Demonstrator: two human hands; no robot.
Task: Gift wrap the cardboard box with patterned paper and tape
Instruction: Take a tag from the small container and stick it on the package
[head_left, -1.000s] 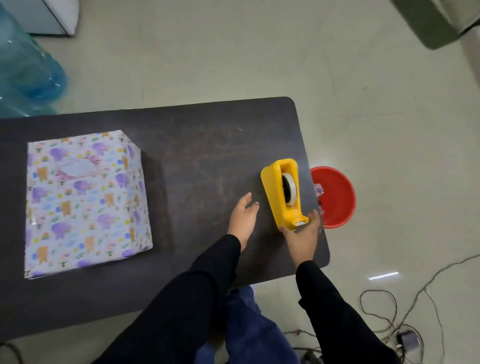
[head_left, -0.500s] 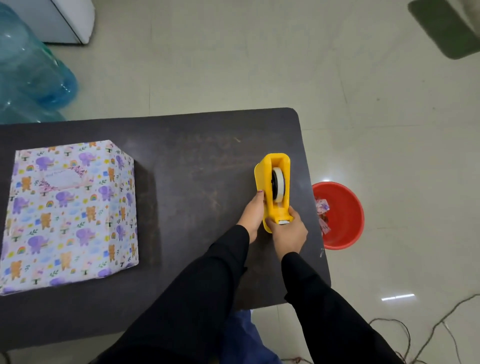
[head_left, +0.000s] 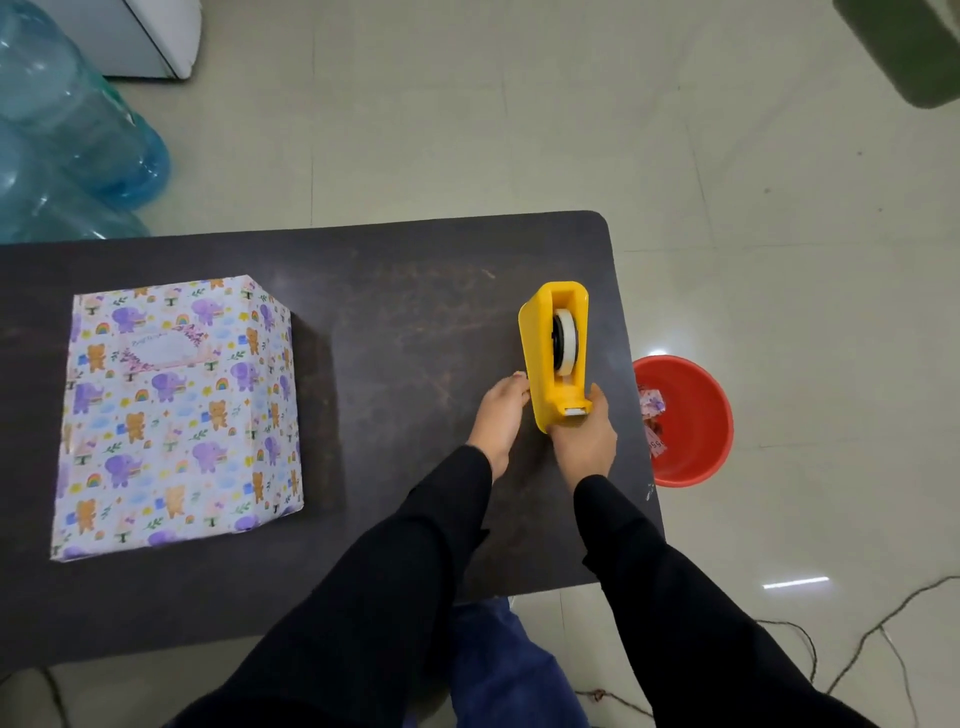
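The box (head_left: 176, 415), wrapped in white paper with purple elephants and orange bears, stands on the left of the dark table (head_left: 405, 291). A yellow tape dispenser (head_left: 553, 353) with a white tape roll stands near the table's right edge. My right hand (head_left: 584, 441) grips the dispenser's near end, by the cutter. My left hand (head_left: 501, 415) lies flat on the table, its fingers touching the dispenser's left side. Both hands are well to the right of the box.
A red basin (head_left: 696, 457) with paper scraps sits on the floor right of the table. Blue water jugs (head_left: 67, 135) stand at the back left. Cables (head_left: 857, 654) trail on the floor at the lower right.
My left hand has moved right, up against the dispenser's side. My right hand has kept its grip on the near end, and the dispenser has shifted a little away from the table's right edge.
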